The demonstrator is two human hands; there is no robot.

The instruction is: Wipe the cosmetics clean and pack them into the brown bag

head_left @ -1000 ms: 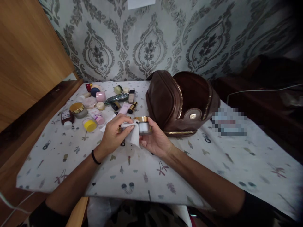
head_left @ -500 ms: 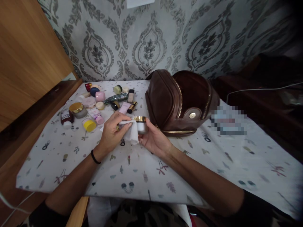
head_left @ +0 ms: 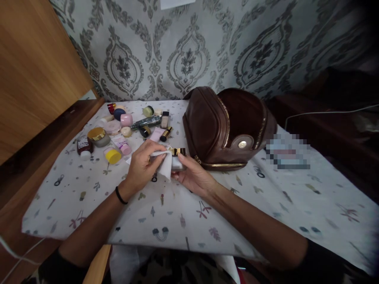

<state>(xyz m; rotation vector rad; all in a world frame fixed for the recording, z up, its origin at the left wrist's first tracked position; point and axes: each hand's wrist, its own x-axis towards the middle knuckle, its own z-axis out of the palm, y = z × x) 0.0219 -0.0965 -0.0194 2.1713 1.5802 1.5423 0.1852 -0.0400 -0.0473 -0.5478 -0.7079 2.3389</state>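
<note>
My right hand [head_left: 197,176] grips a small cosmetic jar [head_left: 178,162] with a shiny gold lid and a whitish body, its thumb on the near side. My left hand [head_left: 145,162], a black band at the wrist, pinches a white cloth [head_left: 166,166] against the left side of the jar. The cloth hangs down and hides part of the jar. Both hands are held together above the near middle of the table. Just behind them lie a pale pink tube [head_left: 157,134] and a small black-and-gold bottle [head_left: 166,134].
A brown leather bag [head_left: 207,126] stands unzipped at right of centre. Several cosmetics lie at the left, among them a gold-lidded jar [head_left: 98,136], a yellow-capped jar [head_left: 113,156] and a dark red bottle [head_left: 85,147]. A patterned cloth [head_left: 133,225] covers the table. A pixelated item [head_left: 287,152] lies right.
The jar has tilted slightly in my right hand, whose thumb now lies lower across its side. The cloth has shifted a little with my left hand. The view has moved slightly.
</note>
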